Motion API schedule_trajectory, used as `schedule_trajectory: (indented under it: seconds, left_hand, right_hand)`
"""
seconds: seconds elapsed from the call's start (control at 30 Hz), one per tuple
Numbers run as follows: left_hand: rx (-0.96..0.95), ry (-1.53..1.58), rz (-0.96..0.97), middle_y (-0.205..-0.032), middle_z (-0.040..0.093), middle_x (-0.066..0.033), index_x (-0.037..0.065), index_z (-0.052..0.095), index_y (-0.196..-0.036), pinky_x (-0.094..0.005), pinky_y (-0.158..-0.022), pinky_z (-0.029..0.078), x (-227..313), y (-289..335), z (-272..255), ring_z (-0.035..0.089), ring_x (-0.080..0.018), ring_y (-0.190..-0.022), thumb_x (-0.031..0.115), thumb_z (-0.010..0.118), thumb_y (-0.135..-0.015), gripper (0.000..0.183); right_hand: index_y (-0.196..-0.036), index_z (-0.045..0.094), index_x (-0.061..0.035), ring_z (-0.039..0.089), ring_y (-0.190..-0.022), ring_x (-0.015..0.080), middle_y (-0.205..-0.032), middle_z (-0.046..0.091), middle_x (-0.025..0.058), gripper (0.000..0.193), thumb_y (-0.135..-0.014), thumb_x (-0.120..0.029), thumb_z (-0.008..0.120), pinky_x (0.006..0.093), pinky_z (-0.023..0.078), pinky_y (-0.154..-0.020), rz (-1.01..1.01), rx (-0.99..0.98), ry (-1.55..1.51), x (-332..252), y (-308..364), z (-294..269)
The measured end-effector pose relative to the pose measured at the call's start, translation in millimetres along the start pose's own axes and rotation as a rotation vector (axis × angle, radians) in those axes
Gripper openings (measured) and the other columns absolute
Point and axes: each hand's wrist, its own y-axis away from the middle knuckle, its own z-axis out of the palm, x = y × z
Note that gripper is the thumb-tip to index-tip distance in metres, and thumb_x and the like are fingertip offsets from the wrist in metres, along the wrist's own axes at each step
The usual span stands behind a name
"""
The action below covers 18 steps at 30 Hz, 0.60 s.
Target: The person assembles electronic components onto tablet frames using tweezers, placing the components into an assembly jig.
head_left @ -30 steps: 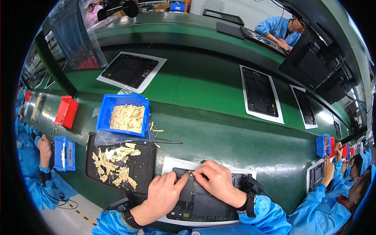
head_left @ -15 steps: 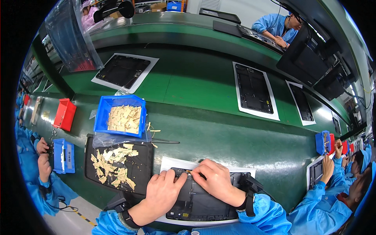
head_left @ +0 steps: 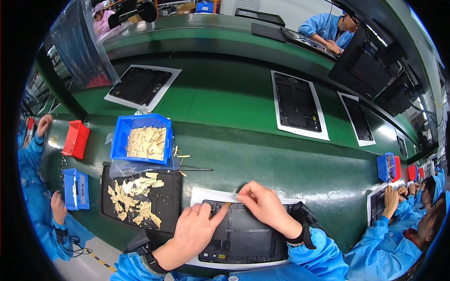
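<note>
A black tablet-like housing with small parts along its edges lies on a white sheet in front of me. My left hand rests at its upper left part, index finger stretched onto the panel beside a small orange strip. The other fingers lie over the far edge. My right hand hovers above the far edge, thumb and index finger pinched together; whether a small piece is between them I cannot make out. To the left, cream-coloured paper-like strips lie scattered on a black tray.
Behind the tray stands a blue bin full of cream strips. A red bin and another blue bin are farther left, near a co-worker's hands. More housings on white sheets lie on the green belt. Co-workers sit at right.
My right hand has lifted off the orange strip and moved right and toward the far edge, still pinched. My left hand stays on the housing. At left, a co-worker's hand has reached farther away.
</note>
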Motion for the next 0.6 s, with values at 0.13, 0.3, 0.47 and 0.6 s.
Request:
schedule_trajectory:
  seconds: [0.13,0.3,0.47,0.6]
  left_hand:
    - [-0.012,-0.032,0.038,-0.077,0.044,-0.0049,0.019,0.062,-0.123,-0.0328,-0.063,0.042,5.0,-6.6,0.1,0.05,-0.0203,-0.07,0.014,0.055,-0.076,0.048]
    - [-0.024,-0.082,0.001,-0.079,0.044,-0.0043,0.012,0.061,-0.123,-0.0311,-0.066,0.041,8.8,7.1,5.6,0.051,-0.0205,-0.075,0.015,0.055,-0.076,0.047]
    - [0.0,-0.145,-0.008,-0.082,0.045,-0.004,0.003,0.061,-0.12,-0.0297,-0.069,0.041,9.7,13.5,9.6,0.051,-0.02,-0.078,0.016,0.055,-0.076,0.046]
    - [-0.052,-0.2,0.003,-0.083,0.046,-0.0049,0.003,0.06,-0.121,-0.0295,-0.07,0.041,12.0,11.5,9.8,0.05,-0.0196,-0.08,0.017,0.054,-0.077,0.047]
  right_hand:
    - [-0.09,0.059,-0.0043,0.062,-0.06,0.0228,-0.071,0.063,0.0104,0.014,-0.089,-0.017,0.065,0.0336,0.047,-0.055,0.072,-0.029,-0.074,-3.5,1.4,0.9]
    - [-0.088,0.059,-0.005,0.062,-0.059,0.0227,-0.074,0.064,0.0095,0.014,-0.088,-0.017,0.065,0.0333,0.048,-0.055,0.071,-0.036,-0.005,-3.2,2.1,2.1]
    - [-0.084,0.061,-0.0056,0.06,-0.06,0.019,-0.072,0.061,0.0073,0.011,-0.085,-0.014,0.069,0.0301,0.047,-0.054,-0.133,0.047,0.112,-1.5,1.6,6.9]
    - [-0.086,0.064,-0.0067,0.064,-0.066,0.0222,-0.079,0.063,0.0059,0.01,-0.083,-0.015,0.07,0.0314,0.05,-0.057,-0.202,0.009,0.188,0.0,2.7,6.5]
